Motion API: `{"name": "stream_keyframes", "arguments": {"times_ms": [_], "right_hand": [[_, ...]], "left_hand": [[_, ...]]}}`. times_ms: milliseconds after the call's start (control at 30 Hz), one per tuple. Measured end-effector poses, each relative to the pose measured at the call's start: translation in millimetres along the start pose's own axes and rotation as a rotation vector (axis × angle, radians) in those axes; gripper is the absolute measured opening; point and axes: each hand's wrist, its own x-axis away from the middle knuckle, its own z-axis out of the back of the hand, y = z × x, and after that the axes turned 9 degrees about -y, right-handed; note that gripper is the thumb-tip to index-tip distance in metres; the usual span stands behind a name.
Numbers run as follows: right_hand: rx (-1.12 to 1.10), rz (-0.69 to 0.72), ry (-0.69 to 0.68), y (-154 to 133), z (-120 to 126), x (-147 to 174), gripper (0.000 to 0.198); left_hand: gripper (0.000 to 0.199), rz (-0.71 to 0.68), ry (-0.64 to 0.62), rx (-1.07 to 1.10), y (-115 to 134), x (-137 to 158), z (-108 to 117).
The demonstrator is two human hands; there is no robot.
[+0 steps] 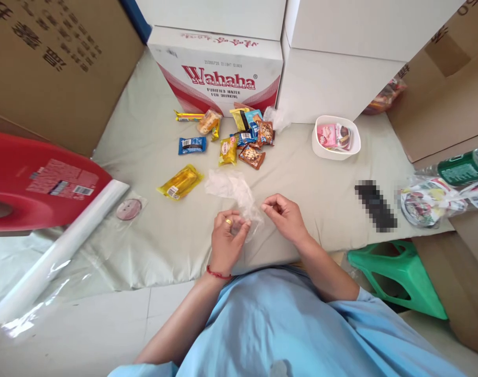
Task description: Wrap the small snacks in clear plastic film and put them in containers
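Observation:
A thin, crumpled clear plastic bag (pixel 239 191) trails over the cloth from between my hands. My left hand (pixel 228 238), with a ring and a red bracelet, has its fingers curled around the bag's near end. Beside the bag's right edge is my right hand (pixel 285 217), thumb and fingertips pinched together; whether a bit of film is between them is too small to tell. Farther off lie wrapped snacks: a long yellow packet (pixel 180 182), a blue packet (pixel 192 145), a small yellow packet (pixel 228 151) and a brown cookie packet (pixel 252 156).
A white plastic tub (pixel 335 153) with pink packets stands at right, near a pixelated dark object (pixel 376 206). A Wahaba-style water carton (pixel 226 78) closes off the back. On the left are a red plastic object (pixel 46 178) and a film roll (pixel 62 246). A green stool (pixel 403 277) sits below right.

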Motion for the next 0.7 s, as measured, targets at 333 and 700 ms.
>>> {"name": "stream_keyframes", "arguments": {"times_ms": [333, 700], "right_hand": [[-0.006, -0.048, 0.055, 11, 29, 19, 0.032], [0.123, 0.122, -0.302, -11, -5, -38, 0.013]], "left_hand": [[0.020, 0.039, 0.028, 0.238, -10, -8, 6], [0.020, 0.097, 0.071, 0.296, -1, 1, 8]]}}
